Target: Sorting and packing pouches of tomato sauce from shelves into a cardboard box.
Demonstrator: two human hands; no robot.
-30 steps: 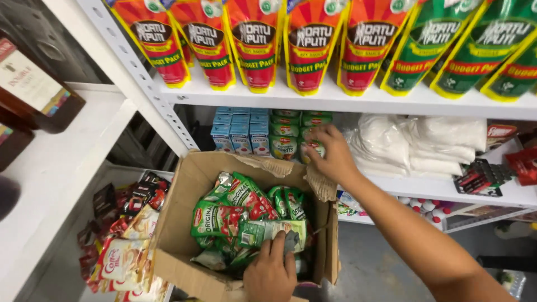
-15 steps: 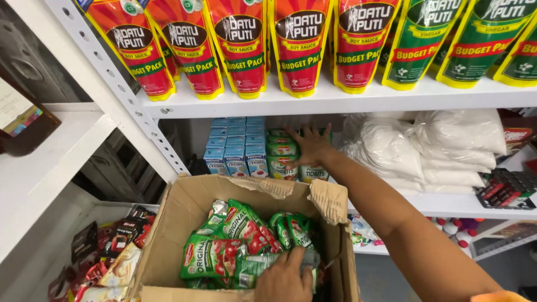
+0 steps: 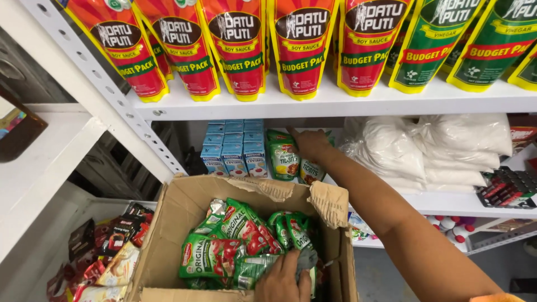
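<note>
Now right hand fingers grip green pouch on shelf; left hand fingers clutch packet in box.

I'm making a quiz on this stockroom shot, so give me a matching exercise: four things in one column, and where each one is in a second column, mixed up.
Things:
1. right hand
2. left hand
3. red pouches
4. white bags

Places:
A. standing on the top shelf
B. inside the cardboard box, on green sachets
C. stacked on the middle shelf, right side
D. on green packets on the middle shelf

Pairs: 1-D, 2-B, 3-A, 4-C
</note>
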